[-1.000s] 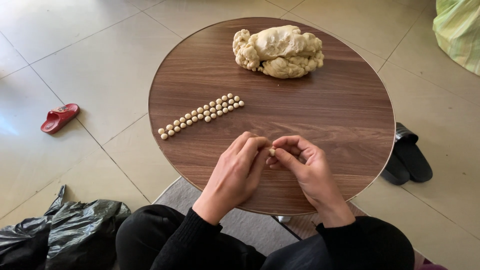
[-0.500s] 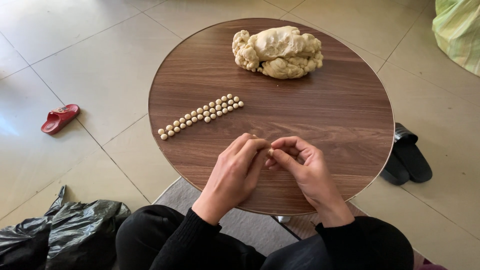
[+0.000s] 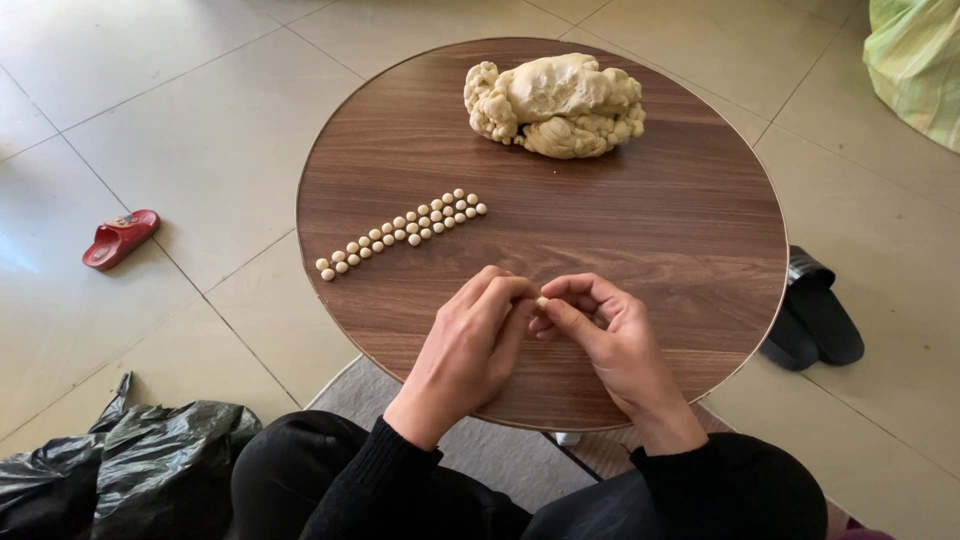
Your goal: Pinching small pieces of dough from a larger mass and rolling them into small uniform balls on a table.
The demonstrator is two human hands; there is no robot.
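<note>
A round dark wooden table fills the head view. At its far side lies a big pale lump of dough. Two slanting rows of several small dough balls sit left of centre. Near the front edge my left hand and my right hand meet fingertip to fingertip. Between them they pinch one small piece of dough, held just above the tabletop. Both forearms wear black sleeves.
The floor is pale tile. A red slipper lies to the left, and a black slipper is by the table's right edge. A crumpled black plastic bag sits at bottom left, a green bag at top right.
The fingers of both hands have shifted slightly around the small piece of dough. The hands stay in the same place, and nothing else has moved.
</note>
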